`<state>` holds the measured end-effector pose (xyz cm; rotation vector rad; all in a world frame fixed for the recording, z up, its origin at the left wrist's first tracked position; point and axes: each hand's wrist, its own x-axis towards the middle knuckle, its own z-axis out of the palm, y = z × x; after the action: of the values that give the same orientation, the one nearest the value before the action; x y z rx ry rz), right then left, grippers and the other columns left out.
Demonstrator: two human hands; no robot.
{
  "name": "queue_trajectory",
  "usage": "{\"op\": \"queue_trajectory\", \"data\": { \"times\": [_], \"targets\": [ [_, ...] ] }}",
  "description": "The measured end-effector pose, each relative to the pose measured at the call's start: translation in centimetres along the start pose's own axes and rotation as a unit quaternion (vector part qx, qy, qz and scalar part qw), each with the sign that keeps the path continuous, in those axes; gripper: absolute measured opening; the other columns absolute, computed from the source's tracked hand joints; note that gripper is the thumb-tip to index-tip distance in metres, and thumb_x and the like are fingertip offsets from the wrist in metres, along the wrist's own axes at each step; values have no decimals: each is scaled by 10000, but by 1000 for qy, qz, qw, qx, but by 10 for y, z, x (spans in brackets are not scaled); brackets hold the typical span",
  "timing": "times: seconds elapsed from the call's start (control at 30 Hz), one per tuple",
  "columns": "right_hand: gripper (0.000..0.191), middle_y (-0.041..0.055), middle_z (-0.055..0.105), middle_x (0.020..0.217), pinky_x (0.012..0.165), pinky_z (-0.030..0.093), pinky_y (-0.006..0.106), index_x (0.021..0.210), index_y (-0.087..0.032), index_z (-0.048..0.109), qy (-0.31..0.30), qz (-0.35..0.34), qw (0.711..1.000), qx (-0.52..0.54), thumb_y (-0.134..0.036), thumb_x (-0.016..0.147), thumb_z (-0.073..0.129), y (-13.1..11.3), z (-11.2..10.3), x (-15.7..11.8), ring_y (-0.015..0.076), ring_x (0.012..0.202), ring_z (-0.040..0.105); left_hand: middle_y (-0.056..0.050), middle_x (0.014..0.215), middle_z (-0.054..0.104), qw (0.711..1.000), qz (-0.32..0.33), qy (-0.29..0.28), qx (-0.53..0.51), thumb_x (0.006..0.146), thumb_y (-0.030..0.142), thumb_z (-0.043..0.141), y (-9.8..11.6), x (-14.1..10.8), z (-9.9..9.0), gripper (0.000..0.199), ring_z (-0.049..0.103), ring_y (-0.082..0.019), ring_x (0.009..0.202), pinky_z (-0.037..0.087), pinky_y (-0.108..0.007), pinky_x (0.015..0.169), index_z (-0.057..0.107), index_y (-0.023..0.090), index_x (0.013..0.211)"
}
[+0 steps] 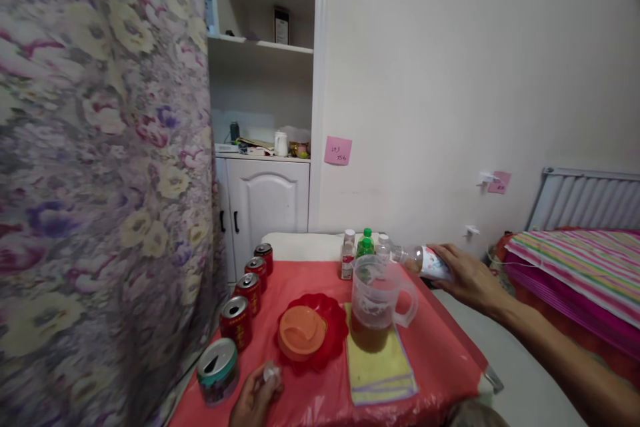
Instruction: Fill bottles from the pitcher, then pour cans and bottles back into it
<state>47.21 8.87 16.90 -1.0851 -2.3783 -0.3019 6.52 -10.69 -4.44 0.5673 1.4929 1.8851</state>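
Note:
In the head view my right hand (457,273) is wrapped round a clear bottle (434,263) with a white label, tilted nearly flat with its mouth to the left. The mouth is near the rim of a clear plastic jug (376,293) with brown liquid in it. That jug stands on a folded yellow cloth (381,377). At the bottom, my left hand (257,395) pinches a small white cap (271,372). Beyond it, an orange lidded bowl (301,332) sits in a red scalloped dish (336,327).
Several opened cans (235,323) line the left edge of the red-covered table (300,275). Behind the jug stand several bottles (348,257), some with green caps. A floral curtain (100,180) hangs at the left, and a striped bed (590,260) is at the right.

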Motion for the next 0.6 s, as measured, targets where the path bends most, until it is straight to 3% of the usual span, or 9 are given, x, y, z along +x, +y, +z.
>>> {"op": "queue_trajectory", "data": {
  "times": [0.6],
  "targets": [
    [523, 151, 610, 1225, 838, 494, 428, 1343, -193, 460, -5, -41, 998, -53, -273, 836, 558, -7, -7, 7, 297, 1002, 622, -2, 836, 775, 999, -4, -20, -29, 554, 514, 817, -15, 7, -7, 517, 705, -195, 757, 567, -252, 704, 678, 205, 944]
  ]
}}
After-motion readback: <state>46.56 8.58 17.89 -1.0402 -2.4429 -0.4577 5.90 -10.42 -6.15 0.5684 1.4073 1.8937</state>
